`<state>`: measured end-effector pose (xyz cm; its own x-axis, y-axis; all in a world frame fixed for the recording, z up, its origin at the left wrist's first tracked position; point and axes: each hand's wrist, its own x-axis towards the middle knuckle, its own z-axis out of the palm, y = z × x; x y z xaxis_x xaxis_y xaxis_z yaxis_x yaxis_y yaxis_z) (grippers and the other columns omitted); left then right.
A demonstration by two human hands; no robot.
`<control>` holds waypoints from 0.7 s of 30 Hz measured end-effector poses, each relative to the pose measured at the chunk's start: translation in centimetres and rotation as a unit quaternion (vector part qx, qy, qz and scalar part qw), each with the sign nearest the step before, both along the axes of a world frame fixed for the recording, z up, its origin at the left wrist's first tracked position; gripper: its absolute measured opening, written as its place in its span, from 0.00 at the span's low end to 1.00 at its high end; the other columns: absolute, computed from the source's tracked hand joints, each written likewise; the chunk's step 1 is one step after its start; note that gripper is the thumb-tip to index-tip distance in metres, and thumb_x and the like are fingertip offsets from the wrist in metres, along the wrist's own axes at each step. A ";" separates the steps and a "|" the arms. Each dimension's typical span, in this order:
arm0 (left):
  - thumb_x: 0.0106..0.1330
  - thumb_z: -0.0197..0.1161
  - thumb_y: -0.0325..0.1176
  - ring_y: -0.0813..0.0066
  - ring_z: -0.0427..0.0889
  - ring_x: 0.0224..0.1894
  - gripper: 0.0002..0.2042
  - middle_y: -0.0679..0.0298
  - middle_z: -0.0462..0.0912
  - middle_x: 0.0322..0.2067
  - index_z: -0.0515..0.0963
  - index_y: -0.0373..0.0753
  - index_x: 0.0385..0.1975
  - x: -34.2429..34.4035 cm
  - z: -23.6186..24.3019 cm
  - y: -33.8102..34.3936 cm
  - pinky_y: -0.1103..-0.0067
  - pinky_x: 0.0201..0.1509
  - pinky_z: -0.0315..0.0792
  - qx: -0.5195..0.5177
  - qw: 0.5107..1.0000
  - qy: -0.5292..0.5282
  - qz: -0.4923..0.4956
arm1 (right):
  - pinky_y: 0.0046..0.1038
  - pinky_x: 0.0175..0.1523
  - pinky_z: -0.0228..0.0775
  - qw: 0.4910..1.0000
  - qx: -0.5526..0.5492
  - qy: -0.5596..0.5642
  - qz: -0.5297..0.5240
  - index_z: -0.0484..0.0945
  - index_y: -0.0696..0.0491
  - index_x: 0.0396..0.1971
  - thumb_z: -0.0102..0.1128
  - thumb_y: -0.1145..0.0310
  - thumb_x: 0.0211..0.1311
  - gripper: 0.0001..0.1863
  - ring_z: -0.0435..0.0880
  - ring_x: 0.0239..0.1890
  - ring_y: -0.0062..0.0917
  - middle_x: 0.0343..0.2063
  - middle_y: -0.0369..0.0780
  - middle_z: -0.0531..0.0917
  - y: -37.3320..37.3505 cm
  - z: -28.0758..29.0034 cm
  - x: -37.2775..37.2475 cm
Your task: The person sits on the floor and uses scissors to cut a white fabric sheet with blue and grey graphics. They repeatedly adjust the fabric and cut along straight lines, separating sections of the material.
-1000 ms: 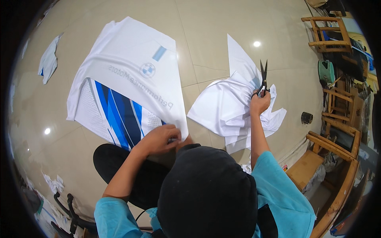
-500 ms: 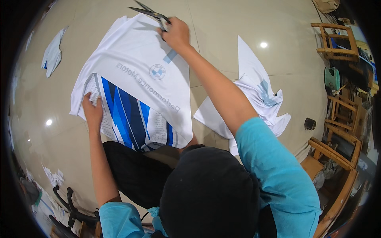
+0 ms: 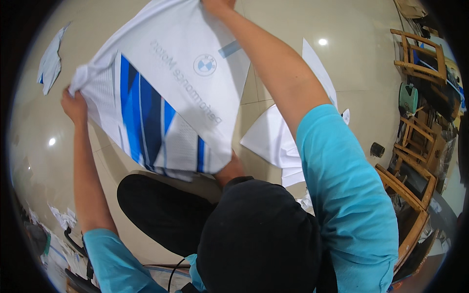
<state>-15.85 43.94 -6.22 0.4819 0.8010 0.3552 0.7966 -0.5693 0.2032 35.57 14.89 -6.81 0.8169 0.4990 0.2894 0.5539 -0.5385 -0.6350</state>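
Note:
A white cloth piece point(image 3: 161, 63) with a printed emblem, mirrored lettering and blue and navy stripes point(image 3: 146, 110) spreads in front of me, partly lifted from the floor. My left hand point(image 3: 74, 105) is closed on its left edge, where the cloth bunches up. At the top edge of the picture my right hand point(image 3: 218, 6) meets the far part of the cloth; its fingers are cut off from sight. No scissors show now. My foot point(image 3: 231, 168) is beside the cloth's near right corner.
More white cloth point(image 3: 273, 141) lies to the right, partly behind my right arm. A small white piece point(image 3: 53, 58) rests on the tiled floor at the far left. Wooden stools point(image 3: 421, 56) and frames line the right side, with a dark cup-like object point(image 3: 376, 149) near them.
My left hand has moved left and now grips the bunched cloth edge. My right hand has moved farther up, and the scissors it held have left the view. The cloth is lifted and stretched.

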 end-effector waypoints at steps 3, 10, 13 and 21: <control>0.72 0.67 0.32 0.40 0.81 0.62 0.26 0.42 0.86 0.58 0.80 0.36 0.70 9.9 3.3 3.0 0.54 0.72 0.73 0.010 0.999 -0.045 -0.027 | 0.53 0.51 0.81 0.996 0.022 0.028 -0.087 0.87 0.56 0.43 0.67 0.70 0.67 0.08 0.91 0.45 0.56 0.39 0.56 0.91 -4.8 -0.1 5.2; 0.81 0.68 0.46 0.37 0.64 0.81 0.35 0.37 0.69 0.78 0.67 0.33 0.80 14.7 2.1 -8.8 0.53 0.86 0.57 0.018 0.970 -0.070 -0.234 | 0.49 0.48 0.81 0.984 0.124 -0.071 -0.109 0.88 0.57 0.41 0.73 0.67 0.68 0.10 0.92 0.41 0.51 0.34 0.53 0.92 -16.6 2.7 3.0; 0.83 0.61 0.59 0.37 0.50 0.89 0.39 0.44 0.53 0.88 0.60 0.48 0.88 9.8 3.6 -17.7 0.44 0.90 0.44 -0.109 0.960 0.050 -0.254 | 0.41 0.52 0.82 0.991 0.059 -0.023 -0.116 0.87 0.60 0.44 0.89 0.49 0.57 0.30 0.91 0.42 0.41 0.38 0.47 0.93 -22.9 4.8 -2.6; 0.81 0.60 0.62 0.35 0.39 0.91 0.46 0.52 0.43 0.91 0.47 0.55 0.92 -4.7 2.5 -20.6 0.35 0.88 0.36 -0.172 0.942 0.194 -0.214 | 0.25 0.44 0.77 0.971 0.076 0.198 -0.111 0.87 0.60 0.43 0.87 0.57 0.64 0.23 0.80 0.34 0.18 0.31 0.35 0.87 -29.1 7.2 -16.7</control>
